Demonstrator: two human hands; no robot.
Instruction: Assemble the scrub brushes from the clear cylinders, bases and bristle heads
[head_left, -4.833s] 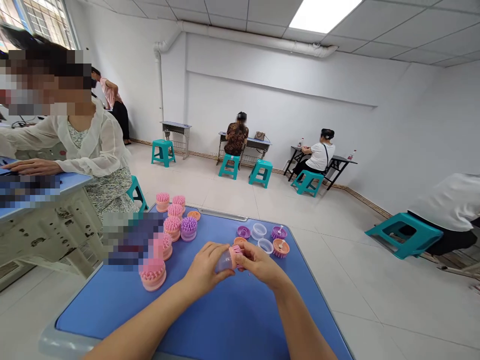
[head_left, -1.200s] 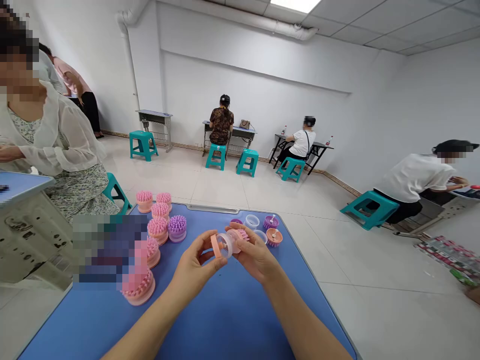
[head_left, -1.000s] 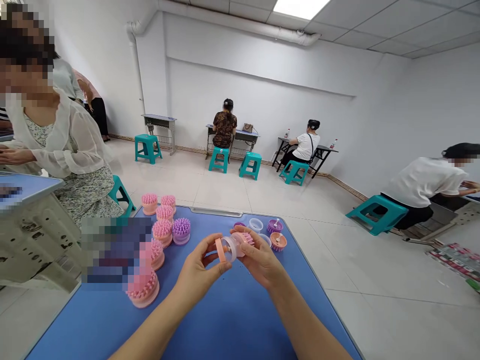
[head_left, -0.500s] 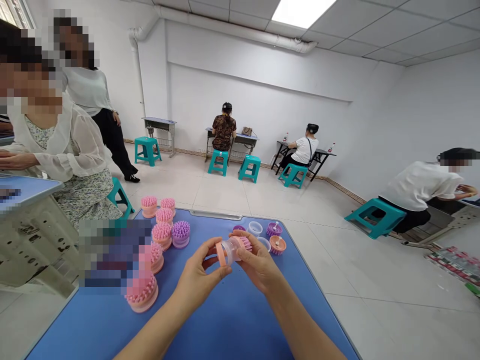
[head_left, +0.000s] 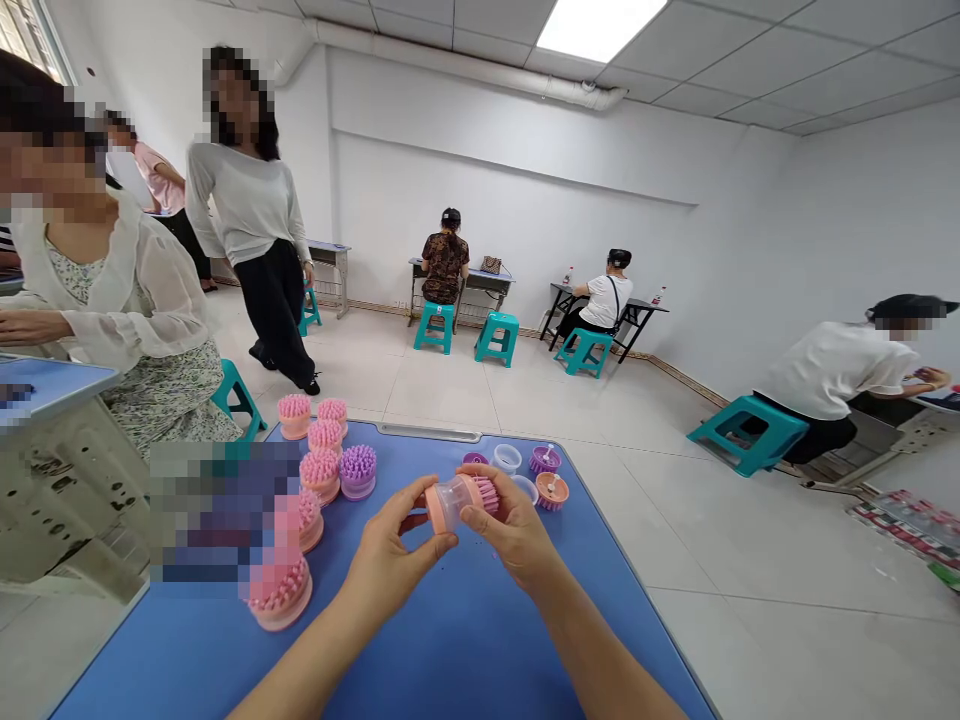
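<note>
Holding, head view: the left hand [head_left: 394, 545] and the right hand [head_left: 517, 535] share a bristled brush [head_left: 459, 502], tilted on its side above the near half of a blue table [head_left: 450, 650].
Left fingers: clamped around the orange end [head_left: 436, 511], thumb underneath and fingertips along the upper edge.
Right fingers: clamped on the peach collar next to the pink bristles [head_left: 486, 494], thumb on the near side, the other fingers partly hidden behind.
Clear body: see-through plastic, in line between the orange end and the collar.
Pink brushes: six stand upright toward the table's left side, the nearest [head_left: 279, 597] partly covered by pixelation.
Purple brush: one upright piece [head_left: 358, 473], just beside the pink group.
Loose parts: beyond the right hand lie two clear rings [head_left: 507, 459], one partly hidden by the hand, and a purple piece [head_left: 474, 459], also partly covered.
Upturned heads: a purple head [head_left: 545, 459] and an orange head [head_left: 552, 491], bristles down, each with a white stem, rest near the table's far right corner.
Room: a person in a white top and black trousers [head_left: 255, 230] stands beyond the table; others sit at desks on teal stools [head_left: 496, 338].
Left side: a seated person in a sheer white blouse [head_left: 142, 290] works at a neighboring desk [head_left: 56, 385].
</note>
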